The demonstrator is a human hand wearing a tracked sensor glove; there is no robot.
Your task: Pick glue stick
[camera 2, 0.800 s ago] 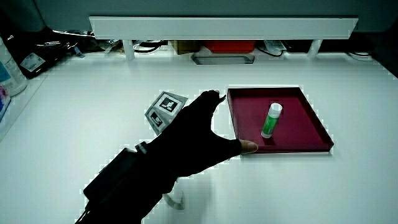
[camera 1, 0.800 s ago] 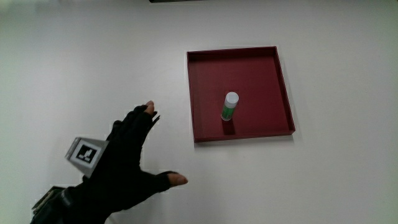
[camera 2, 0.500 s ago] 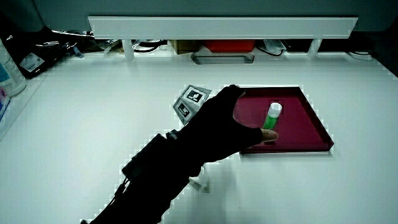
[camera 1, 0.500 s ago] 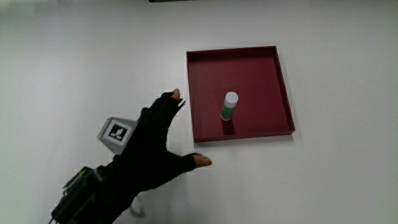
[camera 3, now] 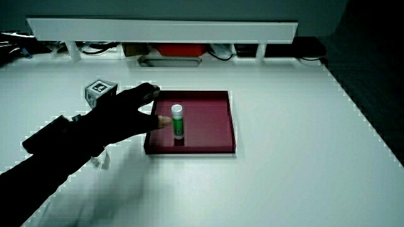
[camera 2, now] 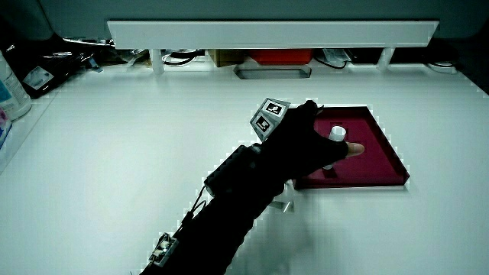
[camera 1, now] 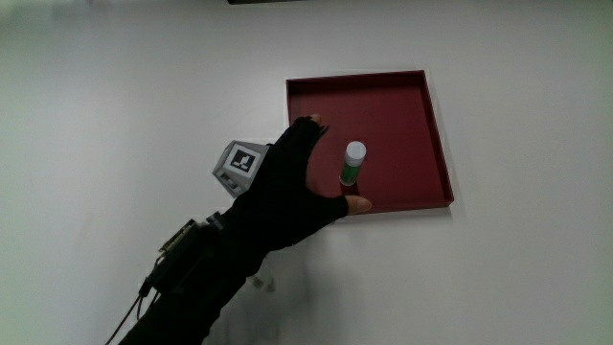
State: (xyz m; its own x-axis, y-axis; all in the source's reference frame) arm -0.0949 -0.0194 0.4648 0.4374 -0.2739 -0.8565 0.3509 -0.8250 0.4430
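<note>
Over tray (camera 1: 436,134), spread hand (camera 1: 292,192)

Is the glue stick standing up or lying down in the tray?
Upright: the glue stick stands on its base in the red tray, white cap topmost in both side views.

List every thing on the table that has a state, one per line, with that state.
glue stick: upright in the red tray, white cap on, not yet grasped.
red tray: flat on the table, holding only the glue stick.
hand: over the tray's edge beside the glue stick, fingers spread, holding nothing.
</note>
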